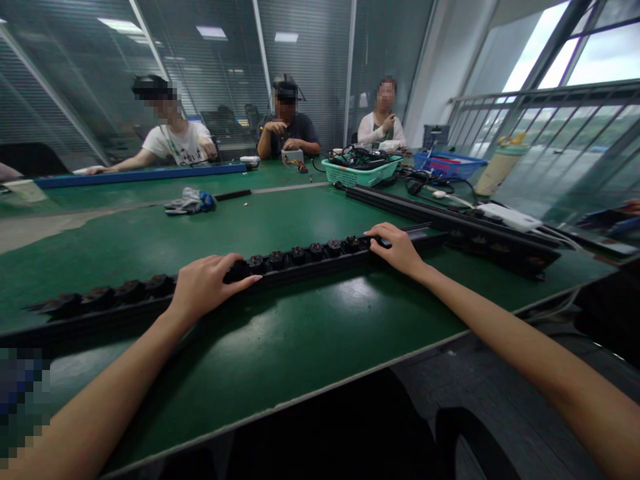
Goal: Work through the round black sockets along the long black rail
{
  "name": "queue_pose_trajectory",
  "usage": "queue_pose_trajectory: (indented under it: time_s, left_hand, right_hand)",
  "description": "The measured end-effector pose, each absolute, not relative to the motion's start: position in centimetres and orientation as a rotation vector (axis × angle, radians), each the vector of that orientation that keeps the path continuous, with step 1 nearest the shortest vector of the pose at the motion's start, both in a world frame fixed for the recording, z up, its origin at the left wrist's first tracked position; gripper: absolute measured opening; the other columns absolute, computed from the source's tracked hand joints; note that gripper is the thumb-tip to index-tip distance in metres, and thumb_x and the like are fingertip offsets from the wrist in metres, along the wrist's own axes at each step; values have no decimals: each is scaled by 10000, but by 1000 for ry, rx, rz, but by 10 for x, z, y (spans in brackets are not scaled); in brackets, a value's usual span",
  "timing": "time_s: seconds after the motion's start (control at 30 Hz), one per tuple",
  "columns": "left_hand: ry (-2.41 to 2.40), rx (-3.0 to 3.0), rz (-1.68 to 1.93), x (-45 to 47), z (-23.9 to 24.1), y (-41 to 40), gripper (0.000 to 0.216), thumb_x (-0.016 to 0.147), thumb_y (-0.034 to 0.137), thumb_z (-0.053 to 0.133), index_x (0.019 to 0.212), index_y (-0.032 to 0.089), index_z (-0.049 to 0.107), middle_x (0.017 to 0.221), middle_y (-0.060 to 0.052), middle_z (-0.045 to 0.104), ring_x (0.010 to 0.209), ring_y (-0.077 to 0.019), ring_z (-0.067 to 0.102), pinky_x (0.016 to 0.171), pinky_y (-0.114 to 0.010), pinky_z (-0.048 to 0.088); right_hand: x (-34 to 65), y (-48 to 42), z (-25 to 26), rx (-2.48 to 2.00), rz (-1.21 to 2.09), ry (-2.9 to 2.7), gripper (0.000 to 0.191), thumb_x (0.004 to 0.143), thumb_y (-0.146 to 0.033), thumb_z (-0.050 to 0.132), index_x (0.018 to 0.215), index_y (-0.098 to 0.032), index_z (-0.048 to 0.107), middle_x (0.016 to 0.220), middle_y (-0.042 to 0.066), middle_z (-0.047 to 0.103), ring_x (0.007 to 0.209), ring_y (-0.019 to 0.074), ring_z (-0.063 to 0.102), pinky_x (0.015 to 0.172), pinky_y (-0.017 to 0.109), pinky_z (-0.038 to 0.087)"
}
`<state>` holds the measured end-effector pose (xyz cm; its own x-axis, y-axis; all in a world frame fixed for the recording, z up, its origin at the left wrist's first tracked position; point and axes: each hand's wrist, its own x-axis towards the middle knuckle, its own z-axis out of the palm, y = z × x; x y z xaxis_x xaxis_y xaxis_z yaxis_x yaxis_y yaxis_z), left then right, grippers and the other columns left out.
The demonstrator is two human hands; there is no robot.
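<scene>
Your left hand [204, 283] and right hand [396, 248] both have a half-closed grip on the black strip [310, 268], some sockets [298, 254] between them. Pinch evenly so it doesn't twist.

On the green tabletop [290, 217], a perforated teal plastic basket [353, 177] heaped with dark cables [357, 157] stands near a shallow blue plastic basket [440, 167], a pale cylindrical container with a yellow top [497, 171] to their right. A crumpled grey-and-blue fabric bundle [191, 201] lies farther left, before a long straight blue bar [145, 176]. Three people [305, 130] are at the far side
</scene>
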<state>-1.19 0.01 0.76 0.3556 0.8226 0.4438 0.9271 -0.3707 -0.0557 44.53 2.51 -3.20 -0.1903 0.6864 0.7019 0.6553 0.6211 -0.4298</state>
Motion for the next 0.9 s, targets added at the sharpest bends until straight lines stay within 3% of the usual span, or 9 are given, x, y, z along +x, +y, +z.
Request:
queue_pose_trajectory:
  time_s: [0.9]
  left_hand:
    - [-1491, -2303, -434, -14, 6, 2, 817, 938, 880, 385, 1185, 194, 755, 985, -146, 788, 849, -305, 711, 653, -324, 387]
  right_hand:
    - [458, 27, -29, -1078, 42, -1921, 172, 940, -274, 614, 1008, -231, 766, 1086, 96, 749, 1082, 290, 700, 1010, 476, 537]
